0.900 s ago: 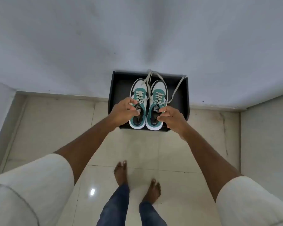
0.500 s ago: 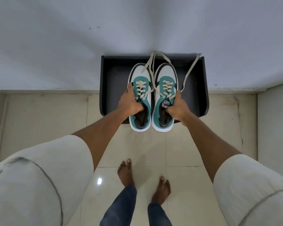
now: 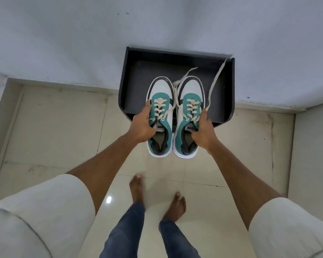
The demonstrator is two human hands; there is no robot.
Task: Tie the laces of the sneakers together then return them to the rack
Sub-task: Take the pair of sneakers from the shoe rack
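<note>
Teal sneakers (image 3: pixel 175 118), one clenched in each hand's grip (left hand (image 3: pixel 141 127), right hand (image 3: pixel 203 133)), have dropped nearer the dark rack (image 3: pixel 131 81), laces (image 3: pixel 215 79) trailing, apparently untied.

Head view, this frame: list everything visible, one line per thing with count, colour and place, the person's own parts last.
sneakers: 2, teal, white and dark grey, side by side, one in each hand, toes over the rack
laces: cream, loose ends trailing over the rack's far right
rack: 1, black, against the wall
wall: pale grey, top
floor: cream tiles
left hand: grips the left sneaker's outer side
right hand: grips the right sneaker's outer side
sleeves: 2, white, bottom corners
feet: 2, bare, below blue jeans
</note>
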